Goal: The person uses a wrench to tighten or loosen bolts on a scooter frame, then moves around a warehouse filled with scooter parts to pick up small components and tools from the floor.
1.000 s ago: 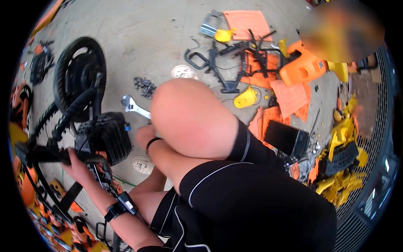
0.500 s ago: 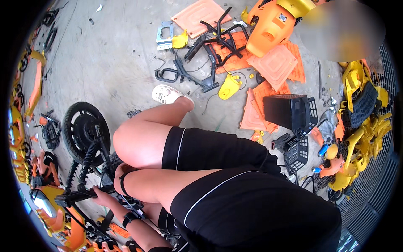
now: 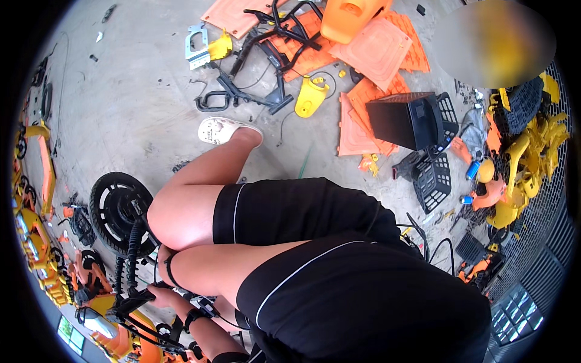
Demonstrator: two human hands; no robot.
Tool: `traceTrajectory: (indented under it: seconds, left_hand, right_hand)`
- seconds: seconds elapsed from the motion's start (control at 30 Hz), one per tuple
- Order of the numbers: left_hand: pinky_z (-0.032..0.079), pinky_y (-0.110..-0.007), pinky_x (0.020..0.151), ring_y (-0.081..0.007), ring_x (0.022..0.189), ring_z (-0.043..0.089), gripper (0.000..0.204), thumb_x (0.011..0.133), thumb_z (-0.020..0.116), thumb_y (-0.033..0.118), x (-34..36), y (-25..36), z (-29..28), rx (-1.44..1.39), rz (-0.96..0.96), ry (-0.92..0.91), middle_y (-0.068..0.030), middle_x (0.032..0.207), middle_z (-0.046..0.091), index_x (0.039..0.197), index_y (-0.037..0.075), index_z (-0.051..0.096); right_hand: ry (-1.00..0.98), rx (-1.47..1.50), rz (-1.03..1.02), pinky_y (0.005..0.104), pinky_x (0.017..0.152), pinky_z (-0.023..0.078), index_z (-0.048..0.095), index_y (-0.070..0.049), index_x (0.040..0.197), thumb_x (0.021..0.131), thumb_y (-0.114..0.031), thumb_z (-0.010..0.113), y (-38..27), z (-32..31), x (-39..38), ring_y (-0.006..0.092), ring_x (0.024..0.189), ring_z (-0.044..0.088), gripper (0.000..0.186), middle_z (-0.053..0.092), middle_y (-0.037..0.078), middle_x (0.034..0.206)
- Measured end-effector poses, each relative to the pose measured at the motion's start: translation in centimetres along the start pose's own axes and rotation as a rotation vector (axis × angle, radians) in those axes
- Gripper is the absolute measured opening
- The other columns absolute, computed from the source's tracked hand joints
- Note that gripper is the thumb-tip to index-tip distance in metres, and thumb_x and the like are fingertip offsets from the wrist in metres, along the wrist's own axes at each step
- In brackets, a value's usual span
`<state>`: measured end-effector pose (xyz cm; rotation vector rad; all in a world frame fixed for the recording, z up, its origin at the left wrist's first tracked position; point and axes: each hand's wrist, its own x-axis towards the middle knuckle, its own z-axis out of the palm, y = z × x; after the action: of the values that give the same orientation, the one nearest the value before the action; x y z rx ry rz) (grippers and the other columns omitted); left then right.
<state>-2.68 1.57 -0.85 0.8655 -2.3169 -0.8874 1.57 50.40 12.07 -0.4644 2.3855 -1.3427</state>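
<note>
At the lower left, my left hand, with a black band on its wrist, grips the end of a black metal bar. The bar belongs to a frame that carries a black spoked wheel with a tyre and two coil-spring shock absorbers. My right hand is just above the left, next to the shock absorbers and under my bent knee. A black band circles that wrist too. The knee and the wrist hide most of its fingers, and what they touch is out of sight. Cables and a small white-labelled part lie beside my left wrist.
Beyond my white shoe lie a black tubular frame, orange panels and a yellow cover. A black box and crate stand right. Yellow body parts pile at far right; orange vehicles line the left.
The view has shifted, so the floor parts sit higher and further left. The wheel and frame appear slightly lower. My left hand is still on the bar, and my right hand stays by the knee.
</note>
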Motion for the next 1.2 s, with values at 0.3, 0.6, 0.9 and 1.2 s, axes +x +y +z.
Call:
traceTrajectory:
  seconds: [0.3,0.6,0.9,1.2]
  left_hand:
    - [0.055,-0.045,0.072,-0.0294,0.082,0.067,0.035,0.084,0.073,0.025,2.6,-2.1,-0.5,0.08,0.051,-0.008,-0.0175,0.1,0.071,0.106,0.0,0.064]
    - [0.057,-0.04,0.068,-0.028,0.075,0.068,0.035,0.077,0.073,0.023,0.5,0.4,-0.1,0.036,0.015,-0.055,-0.0177,0.087,0.07,0.093,-0.006,0.064]
    - [0.054,-0.04,0.072,-0.0253,0.076,0.065,0.037,0.077,0.073,0.024,3.2,-2.3,-0.4,-0.07,0.162,-0.136,-0.0166,0.09,0.069,0.096,-0.006,0.065]
    - [0.053,-0.037,0.066,-0.0252,0.071,0.065,0.04,0.079,0.069,0.019,-0.5,1.0,-1.9,-0.07,0.117,-0.172,-0.0188,0.086,0.068,0.101,-0.012,0.06]
  right_hand:
    - [0.074,0.058,0.026,0.0395,0.057,0.036,0.057,-0.007,0.072,0.081,-0.034,0.055,2.1,-2.2,-3.0,0.0283,0.06,0.044,0.028,0.052,0.012,0.07]
    - [0.199,0.024,0.067,0.0446,0.067,0.041,0.057,-0.011,0.094,0.084,-0.042,0.059,2.9,-2.4,-6.7,0.0332,0.075,0.05,0.032,0.054,0.014,0.094]
    - [0.355,-0.011,-0.036,0.0498,0.077,0.046,0.058,-0.016,0.115,0.086,-0.05,0.063,2.0,-0.6,-0.4,0.038,0.09,0.057,0.045,0.057,0.015,0.117]
    - [1.033,0.377,-0.239,0.0452,0.071,0.049,0.062,-0.009,0.11,0.084,-0.041,0.067,13.8,-12.8,3.1,0.0304,0.081,0.06,0.041,0.062,0.012,0.103]
